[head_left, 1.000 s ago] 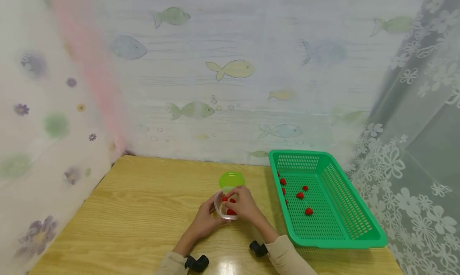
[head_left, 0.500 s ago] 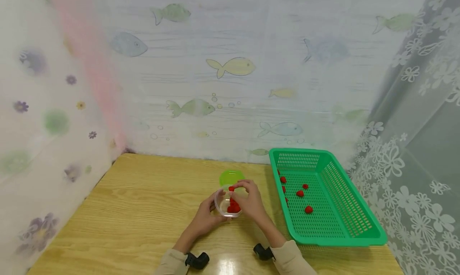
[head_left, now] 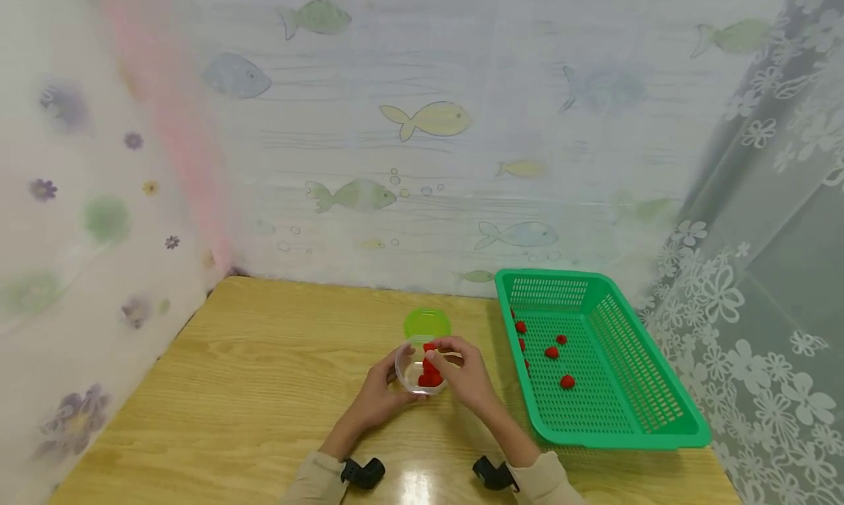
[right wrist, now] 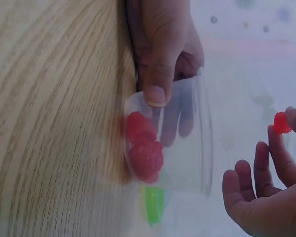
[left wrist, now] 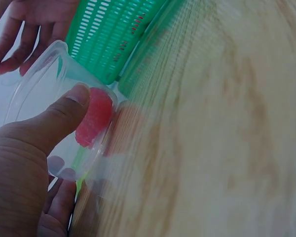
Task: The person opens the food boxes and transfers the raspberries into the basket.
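My left hand (head_left: 381,400) grips a clear plastic container (head_left: 407,377) from the left side, thumb on the near wall and fingers round the far side. Several red raspberries (right wrist: 146,158) lie together in the bottom of the container. My right hand (head_left: 469,379) is at the container's right side. Between its thumb and index finger it pinches one raspberry (right wrist: 281,123); in the right wrist view this berry is apart from the container, beyond its rim. The other fingers of that hand are spread and loosely bent.
Behind the container lies a round green lid (head_left: 425,322) on the wooden table (head_left: 277,373). To the right stands a green slotted basket (head_left: 613,395) with several raspberries (head_left: 551,352) scattered towards its left side. A fish-patterned curtain (head_left: 343,138) hangs behind the table.
My right hand's fingertips have come up from inside the container with a raspberry and shifted slightly right. My left hand still holds the container in nearly the same place.
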